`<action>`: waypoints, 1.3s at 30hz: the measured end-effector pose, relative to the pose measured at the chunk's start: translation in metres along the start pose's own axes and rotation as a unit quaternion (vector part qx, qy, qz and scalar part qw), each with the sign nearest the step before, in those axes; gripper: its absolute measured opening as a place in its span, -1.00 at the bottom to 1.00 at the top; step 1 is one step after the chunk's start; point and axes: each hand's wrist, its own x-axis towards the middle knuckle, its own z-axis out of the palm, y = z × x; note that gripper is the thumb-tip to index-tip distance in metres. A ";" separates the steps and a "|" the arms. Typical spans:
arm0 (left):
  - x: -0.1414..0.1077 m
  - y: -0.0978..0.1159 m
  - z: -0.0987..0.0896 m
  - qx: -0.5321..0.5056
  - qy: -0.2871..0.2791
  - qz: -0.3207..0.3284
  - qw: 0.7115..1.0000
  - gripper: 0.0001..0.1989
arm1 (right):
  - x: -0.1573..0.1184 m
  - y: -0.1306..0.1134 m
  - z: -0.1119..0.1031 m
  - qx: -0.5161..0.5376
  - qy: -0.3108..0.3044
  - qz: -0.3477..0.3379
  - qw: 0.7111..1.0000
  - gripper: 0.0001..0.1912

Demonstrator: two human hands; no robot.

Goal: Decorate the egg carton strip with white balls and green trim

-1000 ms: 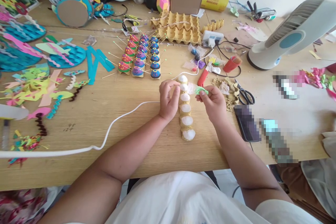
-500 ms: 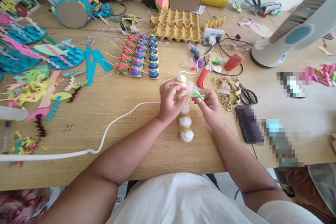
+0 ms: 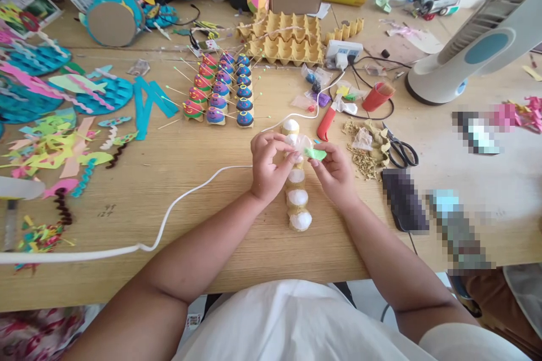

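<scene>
A clear-and-green plastic bag (image 3: 305, 146) was pinched by the left hand (image 3: 271, 164) and right hand (image 3: 335, 168). Both were nearly closed, seemingly to steady it.

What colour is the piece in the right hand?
The piece is light green, clearest in head view.

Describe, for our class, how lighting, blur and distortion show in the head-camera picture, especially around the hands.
Head view: soft light, faint shadows on the table; head view: clear plastic and green piece between left hand and right hand lack fine detail; head view: the fan looks stretched, probably wide-angle distortion; head view: mosaic blocks mask the dark object.
</scene>
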 end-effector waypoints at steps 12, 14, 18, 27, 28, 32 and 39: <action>-0.005 -0.004 0.006 -0.098 -0.029 -0.079 0.992 -0.71 | 0.010 -0.003 -0.006 0.099 0.049 0.052 0.993 -0.62; -0.004 -0.002 0.004 -0.085 -0.061 -0.053 0.993 -0.72 | 0.010 -0.004 -0.007 0.085 0.048 0.039 0.994 -0.63; -0.004 0.000 0.000 -0.077 -0.091 -0.008 0.993 -0.70 | 0.010 -0.009 -0.008 0.091 0.032 0.033 0.995 -0.63; -0.001 0.008 -0.006 -0.090 -0.113 0.017 0.989 -0.72 | 0.013 0.001 -0.015 0.125 0.019 0.035 0.991 -0.64; -0.001 0.009 -0.006 -0.080 -0.122 0.035 0.989 -0.73 | 0.013 0.001 -0.017 0.120 0.028 0.031 0.992 -0.65; -0.001 0.010 -0.006 -0.019 -0.149 0.075 0.986 -0.68 | 0.013 -0.006 -0.021 0.066 0.055 0.015 0.996 -0.67; 0.001 0.005 -0.002 -0.013 -0.133 0.081 0.988 -0.82 | 0.007 -0.016 -0.019 0.024 0.015 -0.018 0.999 -0.66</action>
